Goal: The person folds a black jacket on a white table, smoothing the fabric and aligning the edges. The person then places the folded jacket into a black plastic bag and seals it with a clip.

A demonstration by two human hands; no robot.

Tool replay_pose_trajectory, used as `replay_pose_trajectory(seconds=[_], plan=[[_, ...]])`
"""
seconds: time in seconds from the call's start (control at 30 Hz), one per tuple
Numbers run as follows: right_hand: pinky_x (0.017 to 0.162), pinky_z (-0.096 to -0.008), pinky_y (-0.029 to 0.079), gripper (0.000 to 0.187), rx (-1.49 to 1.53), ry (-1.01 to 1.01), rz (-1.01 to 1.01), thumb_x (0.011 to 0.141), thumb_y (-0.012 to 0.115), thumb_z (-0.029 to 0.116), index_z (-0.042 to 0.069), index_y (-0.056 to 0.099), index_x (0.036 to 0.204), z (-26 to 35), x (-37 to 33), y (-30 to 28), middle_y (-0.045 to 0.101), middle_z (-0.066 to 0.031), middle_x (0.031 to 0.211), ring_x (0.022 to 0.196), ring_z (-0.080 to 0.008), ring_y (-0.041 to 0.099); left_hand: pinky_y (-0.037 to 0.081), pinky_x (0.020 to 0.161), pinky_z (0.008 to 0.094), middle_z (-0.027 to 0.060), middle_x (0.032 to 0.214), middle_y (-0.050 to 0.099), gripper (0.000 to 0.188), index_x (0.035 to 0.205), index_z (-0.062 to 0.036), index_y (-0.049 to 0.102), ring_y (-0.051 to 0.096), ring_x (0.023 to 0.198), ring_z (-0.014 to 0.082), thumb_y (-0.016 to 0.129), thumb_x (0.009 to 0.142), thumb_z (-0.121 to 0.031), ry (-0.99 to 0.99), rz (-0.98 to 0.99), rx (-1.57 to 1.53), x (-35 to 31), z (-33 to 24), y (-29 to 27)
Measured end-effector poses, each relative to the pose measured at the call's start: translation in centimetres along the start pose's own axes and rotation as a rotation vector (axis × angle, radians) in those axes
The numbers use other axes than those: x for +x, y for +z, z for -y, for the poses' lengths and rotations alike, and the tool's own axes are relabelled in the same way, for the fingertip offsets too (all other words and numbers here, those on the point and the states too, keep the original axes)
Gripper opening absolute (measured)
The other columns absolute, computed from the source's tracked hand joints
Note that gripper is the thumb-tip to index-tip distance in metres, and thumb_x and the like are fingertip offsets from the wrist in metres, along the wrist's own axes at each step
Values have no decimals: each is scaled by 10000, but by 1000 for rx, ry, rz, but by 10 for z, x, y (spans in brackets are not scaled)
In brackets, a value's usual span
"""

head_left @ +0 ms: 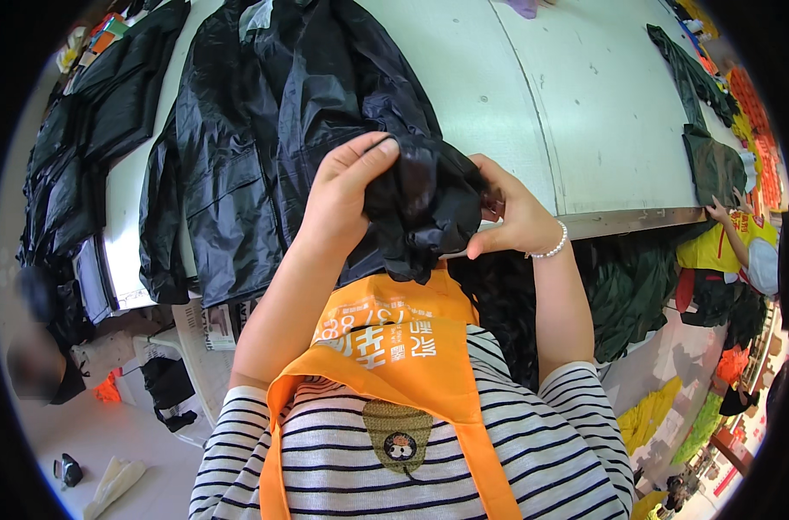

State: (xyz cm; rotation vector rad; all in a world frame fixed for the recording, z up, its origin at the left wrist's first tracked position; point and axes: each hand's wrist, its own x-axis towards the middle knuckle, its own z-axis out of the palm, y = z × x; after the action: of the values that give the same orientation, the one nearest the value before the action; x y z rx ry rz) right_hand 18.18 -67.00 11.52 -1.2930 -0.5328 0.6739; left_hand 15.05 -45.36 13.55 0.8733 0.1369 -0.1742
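A shiny black jacket [238, 165] lies spread on the pale table in front of me. Part of it is gathered into a crumpled bunch, probably a sleeve [422, 204], raised near the table's front edge. My left hand [349, 182] is closed on the bunch's left side, pinching the fabric between thumb and fingers. At the opposite side, my right hand [520, 212] is at the fabric with its thumb apart from the curved fingers. The fingertips are partly hidden by the dark cloth.
The white table [620, 113] stretches away to the right. Folded black garments [108, 104] are stacked at its left. Dark green clothing [624, 290] hangs below the front edge. Another person's hand [719, 211] touches a dark green garment [713, 165] at the far right.
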Motion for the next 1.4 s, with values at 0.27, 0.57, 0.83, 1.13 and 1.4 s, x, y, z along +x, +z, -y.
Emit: replay_pose_trajectory(seconds=[0.27,0.57,0.83,1.13,1.4], plan=[[645,-213,463,269,-537,-358,-970,675,702,-53,37,577,895,-32,49,-9,603,-14,775,699,-57,543,456,672,234,38,1051,515,456,1186,-47,502,543,710,98,706,781,-91,66,-169,358,-28,23,43],[751,-209,459,328,-149,-66,-631,804,667,18,-38,563,1110,-20,20,74,610,-55,943,820,-97,565,461,683,288,95,828,580,360,993,-35,588,584,759,213,654,653,61,729,-360,1189,37,4,-46],[829,-222,443,423,-609,-454,-778,794,619,-55,-9,542,1207,-5,14,47,614,-54,1006,872,-104,571,466,610,423,158,728,591,205,803,-57,529,605,740,368,645,638,-27,566,-322,1187,1,23,3],[544,-192,341,267,-798,-426,-785,670,680,-61,54,491,820,-7,-31,24,450,42,664,578,-50,363,365,515,230,52,598,402,241,708,-29,450,389,548,116,643,636,96,817,-276,1103,-12,17,-4],[477,-141,261,227,-742,-535,-1041,736,667,-83,18,556,906,0,-71,38,467,62,609,517,14,337,332,517,203,26,601,396,337,654,-44,371,375,538,137,695,635,44,826,-30,1165,-41,20,-1]])
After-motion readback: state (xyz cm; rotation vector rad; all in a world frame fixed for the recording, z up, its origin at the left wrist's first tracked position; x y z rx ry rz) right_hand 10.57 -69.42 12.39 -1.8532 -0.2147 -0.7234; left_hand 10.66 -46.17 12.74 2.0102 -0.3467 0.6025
